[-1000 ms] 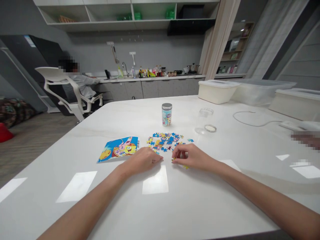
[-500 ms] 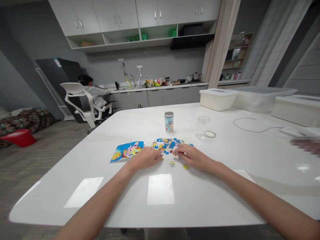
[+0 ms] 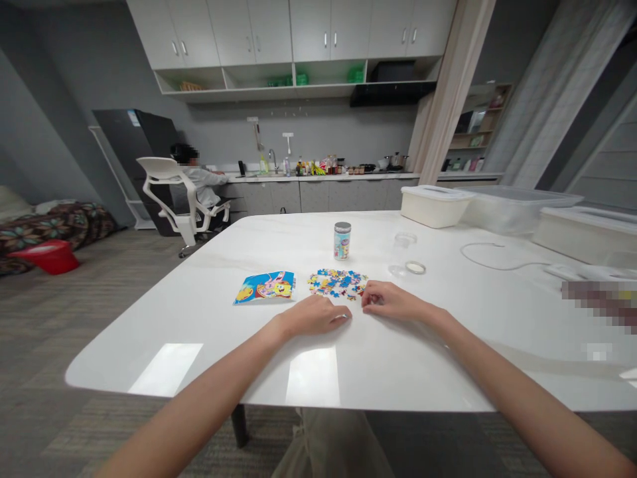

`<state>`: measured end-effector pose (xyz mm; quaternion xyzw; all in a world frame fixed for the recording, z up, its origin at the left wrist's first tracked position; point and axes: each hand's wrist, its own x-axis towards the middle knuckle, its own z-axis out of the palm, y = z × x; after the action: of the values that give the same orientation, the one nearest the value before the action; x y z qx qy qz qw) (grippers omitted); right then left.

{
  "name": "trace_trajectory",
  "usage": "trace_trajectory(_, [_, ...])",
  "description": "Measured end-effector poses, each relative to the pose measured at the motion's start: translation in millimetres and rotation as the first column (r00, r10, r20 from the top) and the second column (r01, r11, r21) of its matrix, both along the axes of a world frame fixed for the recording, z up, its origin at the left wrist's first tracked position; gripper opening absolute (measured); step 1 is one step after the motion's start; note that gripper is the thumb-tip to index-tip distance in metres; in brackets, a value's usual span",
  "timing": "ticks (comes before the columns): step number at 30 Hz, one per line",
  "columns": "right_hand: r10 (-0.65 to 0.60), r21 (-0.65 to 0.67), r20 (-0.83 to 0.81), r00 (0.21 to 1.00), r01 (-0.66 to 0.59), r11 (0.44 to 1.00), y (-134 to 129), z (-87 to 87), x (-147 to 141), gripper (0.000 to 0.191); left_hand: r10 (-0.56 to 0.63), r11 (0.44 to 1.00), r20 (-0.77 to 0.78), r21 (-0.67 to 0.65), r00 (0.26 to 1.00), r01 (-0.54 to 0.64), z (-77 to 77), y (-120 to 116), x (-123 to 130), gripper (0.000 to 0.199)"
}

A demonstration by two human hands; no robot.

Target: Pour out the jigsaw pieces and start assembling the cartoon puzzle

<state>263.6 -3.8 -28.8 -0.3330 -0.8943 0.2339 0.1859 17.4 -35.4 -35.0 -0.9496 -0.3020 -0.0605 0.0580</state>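
Observation:
A heap of small jigsaw puzzle pieces (image 3: 334,282), mostly blue, yellow and pink, lies loose on the white table (image 3: 199,318). Just in front of the heap rests my left hand (image 3: 316,315), closed, its thumb pointing right; the fingertips are hidden beneath it. My right hand (image 3: 388,301) is at the heap's right edge with fingers curled inward; whatever they hold is too small to make out. A narrow gap separates the hands. Left of the heap lies a blue picture sheet (image 3: 265,287) with cartoon figures. Behind the heap stands an upright printed jar (image 3: 342,242) with a silver lid.
Right of the jar lie a clear plastic container (image 3: 404,249) and a round silver-rimmed lid (image 3: 415,267). Storage boxes (image 3: 435,206) and a white cable (image 3: 490,264) occupy the table's right side. A person (image 3: 199,179) sits in a white chair at the far counter.
My left hand has moved right and nearer, now covering the area where two loose pieces lay. My right hand has shifted slightly right, its fingers curled closer. The view has also shifted.

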Motion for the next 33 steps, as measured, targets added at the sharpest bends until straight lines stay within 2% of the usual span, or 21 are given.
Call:
trace_trajectory(6, [-0.021,0.101,-0.062,0.998,0.027,0.994,9.7,-7.0,6.6,0.014,0.020,1.000,-0.014,0.006,1.000,-0.020,0.6,-0.3,-2.3,0.027])
trace_trajectory(11, [-0.038,0.136,-0.048,0.998,0.044,0.990,11.2,-12.0,9.7,0.021,0.103,0.995,-0.006,-0.017,0.995,-0.103,-0.2,2.2,-4.8,0.029])
trace_trajectory(16, [-0.078,0.161,-0.072,0.994,0.089,0.983,10.7,-15.3,12.0,0.026,0.117,0.991,0.030,-0.062,0.993,-0.115,-0.8,3.2,-5.4,0.028])
trace_trajectory(22, [-0.173,0.157,-0.073,0.982,0.183,0.971,12.0,-16.5,12.6,0.021,0.122,0.990,0.054,-0.083,0.991,-0.118,0.4,1.8,-5.4,0.026])
trace_trajectory(27, [-0.286,0.137,-0.074,0.956,0.293,0.946,12.8,-17.8,12.4,0.018,0.136,0.988,-0.009,-0.073,0.991,-0.136,2.5,0.4,-5.8,0.026])
trace_trajectory(33, [-0.240,0.141,-0.067,0.968,0.247,0.959,11.9,-17.5,12.5,0.014,0.122,0.988,-0.009,-0.099,0.993,-0.122,3.1,0.4,-4.8,0.029])
